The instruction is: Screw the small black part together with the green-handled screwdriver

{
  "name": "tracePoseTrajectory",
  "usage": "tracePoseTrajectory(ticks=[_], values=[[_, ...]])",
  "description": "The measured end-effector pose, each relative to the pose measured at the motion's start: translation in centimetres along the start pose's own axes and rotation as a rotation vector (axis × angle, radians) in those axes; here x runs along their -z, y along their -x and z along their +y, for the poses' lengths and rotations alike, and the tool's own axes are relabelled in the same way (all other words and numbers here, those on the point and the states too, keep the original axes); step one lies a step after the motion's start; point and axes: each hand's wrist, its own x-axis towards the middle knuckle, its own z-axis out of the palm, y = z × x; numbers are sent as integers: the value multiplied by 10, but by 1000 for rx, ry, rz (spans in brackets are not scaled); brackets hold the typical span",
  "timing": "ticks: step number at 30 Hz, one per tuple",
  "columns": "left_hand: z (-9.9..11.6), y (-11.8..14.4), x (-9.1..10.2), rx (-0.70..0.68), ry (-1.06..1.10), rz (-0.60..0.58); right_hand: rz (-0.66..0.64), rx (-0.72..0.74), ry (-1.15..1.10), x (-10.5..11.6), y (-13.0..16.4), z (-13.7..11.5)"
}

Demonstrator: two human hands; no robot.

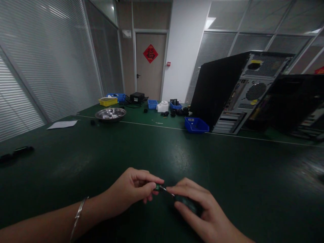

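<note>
My left hand point(138, 187) pinches a small green piece with light markings point(157, 187), which looks like a little circuit board; fingers cover most of it. In my right hand point(202, 209) is a screwdriver point(186, 203) with a thick dark handle and a thin metal shaft. The shaft points left, and its tip meets or nearly meets the dark end of the green piece; contact is too small to tell. Both hands are just above the green table point(106, 155), near its front edge.
A blue bin point(196, 125) stands beside a black computer tower point(225, 91) at the right. Further back are a metal bowl point(110, 114) with small parts, a yellow tray point(108, 101) and a white housing point(162, 106). Paper point(62, 124) lies at the left.
</note>
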Motion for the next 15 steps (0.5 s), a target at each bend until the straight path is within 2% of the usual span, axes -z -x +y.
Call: tracePoseTrajectory(ticks=[6,15], values=[[-1,0,0,-31,-44,13,-18,-20,21,-1,-1,-3],[-1,0,1,11,88,-68,-22,-36,-29,-1,-1,-3]])
